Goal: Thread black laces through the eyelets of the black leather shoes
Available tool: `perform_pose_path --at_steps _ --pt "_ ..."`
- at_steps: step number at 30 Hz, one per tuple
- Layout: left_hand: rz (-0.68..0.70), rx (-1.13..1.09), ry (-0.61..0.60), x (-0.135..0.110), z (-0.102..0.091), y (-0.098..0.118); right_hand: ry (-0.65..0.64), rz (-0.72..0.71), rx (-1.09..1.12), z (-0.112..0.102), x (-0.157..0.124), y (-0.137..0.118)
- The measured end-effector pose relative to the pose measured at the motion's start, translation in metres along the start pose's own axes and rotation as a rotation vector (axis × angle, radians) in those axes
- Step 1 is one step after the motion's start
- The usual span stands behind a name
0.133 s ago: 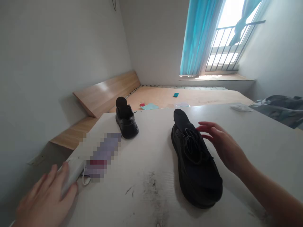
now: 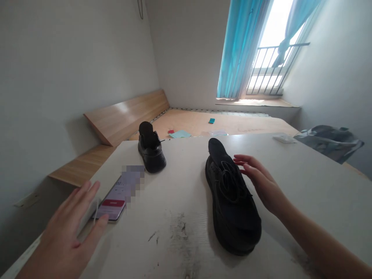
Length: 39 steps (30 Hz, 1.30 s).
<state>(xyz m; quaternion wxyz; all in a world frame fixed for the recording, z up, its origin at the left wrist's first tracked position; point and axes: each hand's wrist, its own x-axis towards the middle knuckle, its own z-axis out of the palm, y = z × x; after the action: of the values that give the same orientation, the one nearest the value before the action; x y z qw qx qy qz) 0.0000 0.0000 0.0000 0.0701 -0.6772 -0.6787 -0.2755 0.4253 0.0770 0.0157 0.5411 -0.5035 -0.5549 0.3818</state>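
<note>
A black laced shoe lies on the white table, toe toward me. My right hand hovers open at its right side, fingertips by the laces near the tongue. A second black shoe stands farther back on the left. My left hand is open with fingers spread, raised over the table's left edge, just left of a phone with a lit screen and a white cable beside it.
Dark smudges mark the table front. A wooden bed platform with small coloured items lies behind. A white packet and a grey-blue cloth bundle sit at the right. Blue curtains hang by a barred window.
My left hand lifted off the white object and spread its fingers, and the phone screen now shows. The view shifted slightly; my right hand stays by the laces.
</note>
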Motion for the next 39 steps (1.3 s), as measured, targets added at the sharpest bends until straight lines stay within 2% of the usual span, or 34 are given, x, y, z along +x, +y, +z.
perform_pose_path --at_steps 1,2,4,5,8,10,13,16,18,21,26,28,31,33,36,39 --pt "-0.018 -0.156 -0.006 0.008 -0.007 0.027 -0.012 -0.015 -0.042 0.001 -0.001 -0.001" --pt "-0.076 -0.262 -0.065 0.016 -0.012 0.054 -0.029 -0.028 -0.079 0.001 -0.002 -0.002" --pt "-0.095 -0.523 -0.252 0.034 -0.017 0.103 -0.074 -0.049 -0.130 0.002 -0.003 -0.004" --pt "-0.096 -0.657 -0.295 0.043 -0.016 0.124 -0.094 -0.056 -0.145 0.003 -0.004 -0.004" --pt "-0.020 -0.995 -0.488 0.066 0.007 0.171 -0.109 -0.067 -0.180 0.004 -0.005 -0.003" --pt "-0.048 -1.070 -0.547 0.078 0.031 0.188 -0.106 -0.083 -0.204 0.005 -0.005 0.000" --pt "-0.060 -1.166 -0.625 0.091 0.065 0.203 -0.104 -0.120 -0.229 0.004 -0.004 0.005" --pt "-0.119 -1.235 -0.666 0.104 0.084 0.215 -0.108 -0.136 -0.227 0.002 -0.001 0.009" --pt "-0.131 -1.241 -0.665 0.115 0.087 0.225 -0.111 -0.148 -0.219 0.001 0.001 0.010" --pt "-0.099 -1.226 -0.726 0.127 0.083 0.236 -0.115 -0.172 -0.190 0.000 0.001 0.007" --pt "-0.008 -1.112 -0.797 0.125 0.076 0.238 -0.158 -0.181 -0.107 0.000 -0.005 -0.003" --pt "0.044 -1.068 -0.775 0.121 0.077 0.235 -0.162 -0.219 -0.149 0.000 -0.007 -0.007" --pt "0.116 -1.000 -0.680 0.116 0.079 0.232 -0.173 -0.303 -0.354 -0.001 -0.010 -0.009" --pt "0.152 -0.953 -0.611 0.114 0.080 0.231 -0.203 -0.310 -0.466 -0.001 -0.012 -0.011" --pt "0.202 -0.897 -0.513 0.111 0.076 0.234 -0.222 -0.295 -0.492 -0.001 -0.011 -0.012" --pt "0.220 -0.855 -0.406 0.109 0.064 0.237 -0.181 -0.328 -0.460 0.000 -0.008 -0.013"
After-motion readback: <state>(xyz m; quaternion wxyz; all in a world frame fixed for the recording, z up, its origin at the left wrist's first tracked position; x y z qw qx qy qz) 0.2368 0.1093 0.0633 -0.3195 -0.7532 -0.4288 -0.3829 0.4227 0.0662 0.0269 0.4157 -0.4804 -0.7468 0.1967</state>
